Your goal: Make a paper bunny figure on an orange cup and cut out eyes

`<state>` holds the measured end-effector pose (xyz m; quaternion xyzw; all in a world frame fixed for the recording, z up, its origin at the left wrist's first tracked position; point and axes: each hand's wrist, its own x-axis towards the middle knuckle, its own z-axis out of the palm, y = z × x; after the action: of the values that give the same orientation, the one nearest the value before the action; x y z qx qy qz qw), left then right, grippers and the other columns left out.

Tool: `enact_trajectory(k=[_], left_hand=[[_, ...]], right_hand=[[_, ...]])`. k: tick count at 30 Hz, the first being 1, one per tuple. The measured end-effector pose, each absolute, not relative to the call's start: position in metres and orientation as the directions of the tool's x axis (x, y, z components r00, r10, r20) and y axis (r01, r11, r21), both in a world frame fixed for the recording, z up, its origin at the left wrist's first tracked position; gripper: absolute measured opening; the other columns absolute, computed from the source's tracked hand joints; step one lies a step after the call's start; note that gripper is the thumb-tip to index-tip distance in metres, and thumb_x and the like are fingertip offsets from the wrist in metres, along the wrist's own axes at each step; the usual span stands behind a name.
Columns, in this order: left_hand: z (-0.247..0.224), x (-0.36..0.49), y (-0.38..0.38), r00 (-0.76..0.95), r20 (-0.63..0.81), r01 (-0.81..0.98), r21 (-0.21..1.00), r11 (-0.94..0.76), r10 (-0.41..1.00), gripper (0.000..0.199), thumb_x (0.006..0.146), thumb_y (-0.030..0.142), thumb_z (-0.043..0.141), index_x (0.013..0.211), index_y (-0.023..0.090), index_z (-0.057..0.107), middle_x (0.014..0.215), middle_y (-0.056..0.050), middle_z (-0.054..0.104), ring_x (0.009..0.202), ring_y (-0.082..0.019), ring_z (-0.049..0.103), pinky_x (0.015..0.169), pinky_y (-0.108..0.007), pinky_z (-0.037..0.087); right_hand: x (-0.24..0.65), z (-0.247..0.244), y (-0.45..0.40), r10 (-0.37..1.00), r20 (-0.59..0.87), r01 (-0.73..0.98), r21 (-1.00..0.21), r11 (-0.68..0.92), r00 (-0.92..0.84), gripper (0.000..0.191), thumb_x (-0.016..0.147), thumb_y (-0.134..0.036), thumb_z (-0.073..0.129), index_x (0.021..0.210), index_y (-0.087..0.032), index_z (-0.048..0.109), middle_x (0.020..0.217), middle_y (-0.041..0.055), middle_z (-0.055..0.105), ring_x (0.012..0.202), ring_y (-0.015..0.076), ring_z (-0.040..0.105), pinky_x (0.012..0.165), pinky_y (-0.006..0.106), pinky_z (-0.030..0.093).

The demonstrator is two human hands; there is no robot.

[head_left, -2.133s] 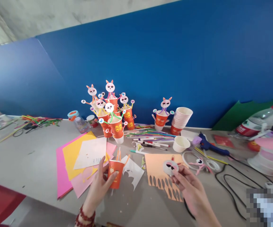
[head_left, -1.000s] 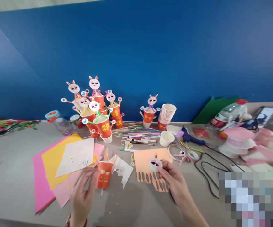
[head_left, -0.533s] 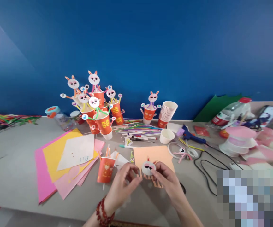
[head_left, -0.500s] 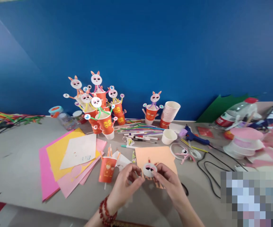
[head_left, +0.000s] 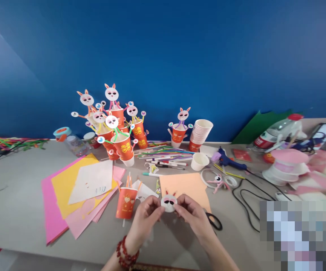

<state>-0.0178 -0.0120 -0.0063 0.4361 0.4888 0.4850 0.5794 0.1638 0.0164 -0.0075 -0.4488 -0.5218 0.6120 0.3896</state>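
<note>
Currently between both hands: a small round white paper rabbit head [head_left: 169, 203] with pink-orange ears, dark eye shapes and pink patches, held just above the near edge of a pale orange paper sheet [head_left: 184, 183]. Left hand [head_left: 148, 214] pinches its left edge between thumb and fingers; right hand [head_left: 191, 213] does the same at the right edge. Ears and eyes are in place on it; any mouth mark is too small to make out.

Left of the hands, untouched, an orange-red paper cup [head_left: 127, 203] with gold hearts sits slightly tilted on the grey bench [head_left: 18, 210], orange stems [head_left: 129, 181] rising from its mouth. No head on them, and no round discs visible at the stem ends. Judged against its neighbours, this piece looks part-made: cup and stems joined, head and discs lacking.

Done, by appearance: a cluster of red cup figures [head_left: 122, 148] at the back, at least five heads showing, some overlapped; one more cup figure with purple stems [head_left: 179, 133] stands apart to their right.

Unworked stock: a nested stack of paper cups [head_left: 201, 131] beside that lone figure, loose coloured stems [head_left: 168, 153] lying in front. Blue glue gun [head_left: 229, 160] lies off to the right, out of both hands.
</note>
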Motion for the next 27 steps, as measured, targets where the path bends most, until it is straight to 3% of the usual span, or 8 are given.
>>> enact_trajectory(k=[7,11,15,18,20,23,27], left_hand=[[-0.005,-0.019,-0.011,0.067,-0.182,-0.137,0.972,0.189,0.981,0.033,0.080,0.046,0.070,0.074,0.018,0.054,0.059,0.005,0.050,0.054,-0.009,0.043,0.054,-0.020,0.033],[-0.007,-0.021,-0.012,0.065,-0.147,-0.082,0.985,0.152,0.987,0.029,0.084,0.043,0.067,0.075,0.018,0.055,0.062,0.004,0.050,0.057,-0.010,0.045,0.056,-0.021,0.036],[-0.011,-0.022,-0.014,0.036,-0.103,-0.029,0.994,0.104,0.994,0.019,0.086,0.036,0.064,0.087,0.018,0.059,0.075,0.001,0.058,0.064,-0.012,0.052,0.060,-0.022,0.041],[-0.014,-0.022,-0.016,-0.007,-0.031,0.020,0.999,0.031,0.999,0.017,0.084,0.029,0.065,0.097,0.018,0.060,0.085,-0.002,0.063,0.075,-0.016,0.058,0.069,-0.026,0.047],[-0.014,-0.022,-0.017,-0.017,0.012,0.062,0.998,-0.011,1.000,0.016,0.083,0.025,0.065,0.097,0.018,0.061,0.085,-0.003,0.064,0.078,-0.017,0.060,0.073,-0.027,0.048],[-0.012,-0.022,-0.018,-0.022,0.058,0.126,0.991,-0.055,0.998,0.014,0.084,0.023,0.063,0.098,0.019,0.062,0.084,-0.002,0.065,0.075,-0.016,0.060,0.072,-0.027,0.049],[-0.007,-0.025,-0.019,-0.009,0.082,0.231,0.970,-0.077,0.997,0.011,0.088,0.026,0.059,0.095,0.019,0.062,0.084,-0.003,0.065,0.074,-0.017,0.060,0.069,-0.026,0.049]], right_hand=[[0.164,-0.004,0.014,0.954,-0.124,-0.007,-0.991,-0.131,-0.273,0.035,0.083,-0.050,0.066,0.071,-0.020,0.053,0.064,-0.0024,0.051,0.058,0.0122,0.045,0.052,0.024,0.032],[0.165,-0.007,0.015,0.965,-0.043,0.037,-0.999,-0.035,-0.258,0.030,0.086,-0.044,0.063,0.072,-0.019,0.054,0.064,-0.0022,0.051,0.056,0.0118,0.044,0.050,0.023,0.033],[0.168,-0.004,0.014,0.946,0.224,0.154,-0.952,0.263,-0.232,0.018,0.091,-0.029,0.058,0.076,-0.020,0.058,0.068,0.0006,0.057,0.060,0.0140,0.052,0.055,0.026,0.042],[0.173,0.000,0.011,0.816,0.506,0.258,-0.779,0.571,-0.279,0.012,0.089,-0.014,0.056,0.088,-0.021,0.065,0.081,0.0059,0.065,0.076,0.0189,0.062,0.067,0.030,0.050],[0.175,0.001,0.008,0.755,0.581,0.302,-0.693,0.654,-0.303,0.021,0.087,-0.007,0.056,0.095,-0.023,0.067,0.087,0.0071,0.068,0.082,0.0208,0.064,0.071,0.032,0.052],[0.176,0.001,0.007,0.754,0.582,0.338,-0.674,0.657,-0.304,0.024,0.086,-0.006,0.056,0.096,-0.025,0.066,0.089,0.0074,0.069,0.085,0.0220,0.066,0.074,0.033,0.053],[0.179,-0.001,0.013,0.847,0.481,0.353,-0.770,0.532,-0.227,0.011,0.090,-0.016,0.054,0.088,-0.022,0.063,0.085,0.0075,0.067,0.078,0.0213,0.065,0.069,0.032,0.052]])
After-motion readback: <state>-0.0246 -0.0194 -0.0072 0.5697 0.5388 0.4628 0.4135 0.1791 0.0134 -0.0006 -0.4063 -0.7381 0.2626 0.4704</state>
